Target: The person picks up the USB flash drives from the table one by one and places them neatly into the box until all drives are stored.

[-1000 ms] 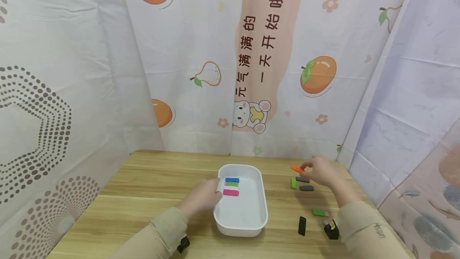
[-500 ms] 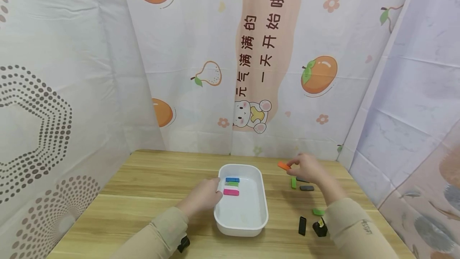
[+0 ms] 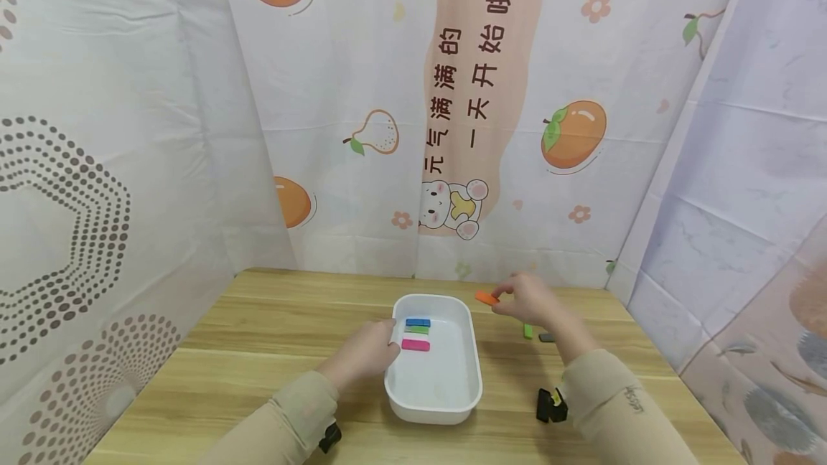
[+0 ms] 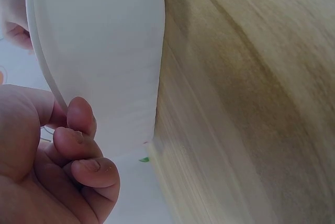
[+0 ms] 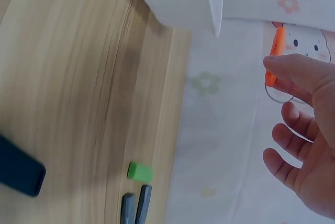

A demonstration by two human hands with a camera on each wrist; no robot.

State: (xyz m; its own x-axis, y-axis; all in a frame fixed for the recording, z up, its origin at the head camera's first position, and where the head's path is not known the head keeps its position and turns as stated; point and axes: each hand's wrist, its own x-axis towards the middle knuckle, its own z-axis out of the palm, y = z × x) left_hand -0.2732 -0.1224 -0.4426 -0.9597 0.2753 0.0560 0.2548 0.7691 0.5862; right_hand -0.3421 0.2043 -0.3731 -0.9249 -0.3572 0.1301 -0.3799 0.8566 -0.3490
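Observation:
A white plastic basin (image 3: 439,382) stands on the table, and my left hand (image 3: 367,352) pinches its left rim, thumb and fingers bent over the edge. Inside it lie a blue stick (image 3: 417,322), a green one (image 3: 418,330) and a pink and white one (image 3: 416,344), side by side. Between thumb and forefinger my right hand (image 3: 526,301) pinches an orange USB stick (image 5: 276,43), held in the air just right of the basin's far corner. Its other fingers are loosely bent in the right wrist view.
Right of the basin lie a green USB stick (image 5: 140,172) and two dark grey sticks (image 5: 142,203). A black stick (image 3: 543,405) lies nearer the front, overlapped by the right wrist's camera (image 3: 558,406). A printed curtain (image 3: 362,235) hangs behind the wooden table (image 3: 291,300).
My right hand has moved left toward the basin with the orange USB stick in its fingers. The left hand and the basin stay in place.

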